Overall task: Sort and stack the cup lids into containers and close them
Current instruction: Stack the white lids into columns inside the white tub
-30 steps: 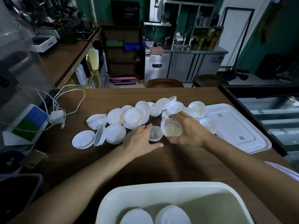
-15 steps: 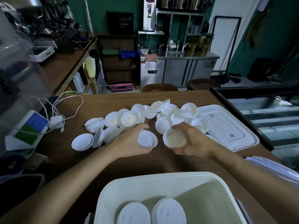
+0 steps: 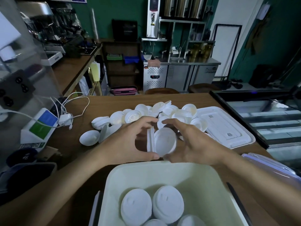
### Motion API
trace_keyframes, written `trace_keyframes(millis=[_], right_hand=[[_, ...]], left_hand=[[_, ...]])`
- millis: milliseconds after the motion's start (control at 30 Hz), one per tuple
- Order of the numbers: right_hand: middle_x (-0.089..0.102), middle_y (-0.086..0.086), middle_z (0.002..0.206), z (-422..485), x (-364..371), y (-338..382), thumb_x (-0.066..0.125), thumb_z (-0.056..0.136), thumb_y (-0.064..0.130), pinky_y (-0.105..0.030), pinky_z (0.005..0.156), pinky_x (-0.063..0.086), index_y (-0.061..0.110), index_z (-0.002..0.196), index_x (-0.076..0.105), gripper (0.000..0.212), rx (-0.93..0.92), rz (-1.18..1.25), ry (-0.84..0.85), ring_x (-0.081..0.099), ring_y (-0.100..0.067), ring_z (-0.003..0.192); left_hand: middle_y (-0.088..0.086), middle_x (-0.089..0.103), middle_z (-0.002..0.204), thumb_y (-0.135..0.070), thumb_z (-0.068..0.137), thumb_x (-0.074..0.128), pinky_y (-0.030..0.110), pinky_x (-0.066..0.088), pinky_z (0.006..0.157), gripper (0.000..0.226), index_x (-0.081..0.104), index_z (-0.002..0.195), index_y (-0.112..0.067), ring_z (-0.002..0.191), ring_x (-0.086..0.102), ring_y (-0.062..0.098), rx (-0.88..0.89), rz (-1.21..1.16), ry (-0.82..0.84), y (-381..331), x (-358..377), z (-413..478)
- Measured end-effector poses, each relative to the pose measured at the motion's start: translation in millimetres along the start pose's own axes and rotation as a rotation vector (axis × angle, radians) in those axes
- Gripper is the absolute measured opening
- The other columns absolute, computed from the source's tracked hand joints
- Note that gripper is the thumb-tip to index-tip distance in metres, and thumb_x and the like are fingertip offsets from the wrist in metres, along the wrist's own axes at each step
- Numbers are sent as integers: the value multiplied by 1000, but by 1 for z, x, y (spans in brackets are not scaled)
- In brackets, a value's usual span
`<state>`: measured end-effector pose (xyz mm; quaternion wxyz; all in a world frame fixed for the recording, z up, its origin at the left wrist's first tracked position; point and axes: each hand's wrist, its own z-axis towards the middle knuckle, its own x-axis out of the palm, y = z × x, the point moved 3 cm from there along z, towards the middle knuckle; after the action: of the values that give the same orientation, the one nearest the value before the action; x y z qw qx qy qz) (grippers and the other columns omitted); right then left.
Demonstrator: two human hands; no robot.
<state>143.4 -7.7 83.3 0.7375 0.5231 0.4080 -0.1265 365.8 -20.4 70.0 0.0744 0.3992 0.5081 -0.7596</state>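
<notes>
Ahead: lid pile (image 3: 162, 111), flat cover (image 3: 228, 128) (right), charger (image 3: 65, 119) left; 2 held lids (image 3: 165, 141).

The single wide-angle camera rides on my head, facing forward and down across the wooden table (image 3: 114, 102). My left hand (image 3: 128, 141) and right hand (image 3: 192, 144) sit close beneath it, the tub (image 3: 146, 166) nearest at the bottom edge, the steel counter (image 3: 192, 63) far off.

white lids (image 3: 164, 141); pale cream container (image 3: 192, 176); brown wood table (image 3: 114, 101); white container lid (image 3: 228, 128); green wall (image 3: 123, 8).
</notes>
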Motion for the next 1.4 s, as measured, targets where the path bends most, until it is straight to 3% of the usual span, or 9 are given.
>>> trace_keyframes(millis=[200,367,500,700,800,900,1033,1233,1400], right_hand=[[66,10,120,-21,6,12,94,69,26,-44,94,56,31,126,55,70,26,97,-23,66,-15,112],[65,10,119,-45,3,24,94,69,28,-41,95,55,32,123,54,67,42,75,13,66,-14,112],[57,18,119,-62,3,31,92,67,44,-35,89,54,40,121,52,67,27,-144,66,60,-8,112],[36,26,123,-87,12,41,81,65,59,-27,86,52,44,132,41,79,122,-458,226,53,-1,108],[30,23,128,-91,28,39,77,72,53,-32,85,54,39,139,35,81,199,-632,384,53,-9,114],[30,5,130,-88,49,43,70,81,36,-36,78,52,23,135,40,62,213,-761,484,47,-18,116],[33,-4,128,-81,73,37,71,80,30,-45,81,57,15,130,41,60,163,-801,491,46,-24,114],[47,1,141,-69,84,23,74,82,50,-34,104,45,16,142,40,77,63,-710,410,42,-19,134],[44,14,139,-71,85,19,75,76,66,-35,89,46,28,134,46,75,100,-705,418,53,-18,122]], left_hand=[[-24,58,134,-55,67,93,38,51,109,82,47,134,-49,132,53,-1,-17,-67,-18,-17,-3,-21],[-27,60,121,-52,67,94,25,55,93,73,51,126,-46,118,61,1,12,45,-2,-29,-7,-42],[-31,56,123,-63,68,90,19,51,83,72,53,129,-52,114,57,0,80,195,153,-35,3,-56],[-35,46,132,-73,72,80,22,49,94,78,48,141,-57,119,53,-8,129,323,307,-28,22,-76],[-29,49,128,-71,74,77,22,47,96,73,48,137,-51,117,49,-6,60,467,419,-24,31,-79],[-21,50,117,-67,75,77,33,51,91,64,48,128,-46,108,50,2,-84,574,529,-17,39,-82],[-13,44,102,-61,77,81,33,46,72,56,51,116,-34,97,50,12,-171,702,606,-18,47,-79],[-11,39,96,-61,79,82,28,24,53,58,49,114,-28,91,44,14,-214,754,660,-20,53,-75],[-10,43,96,-64,78,81,25,23,53,59,50,114,-29,91,47,15,-212,730,652,-20,53,-75]])
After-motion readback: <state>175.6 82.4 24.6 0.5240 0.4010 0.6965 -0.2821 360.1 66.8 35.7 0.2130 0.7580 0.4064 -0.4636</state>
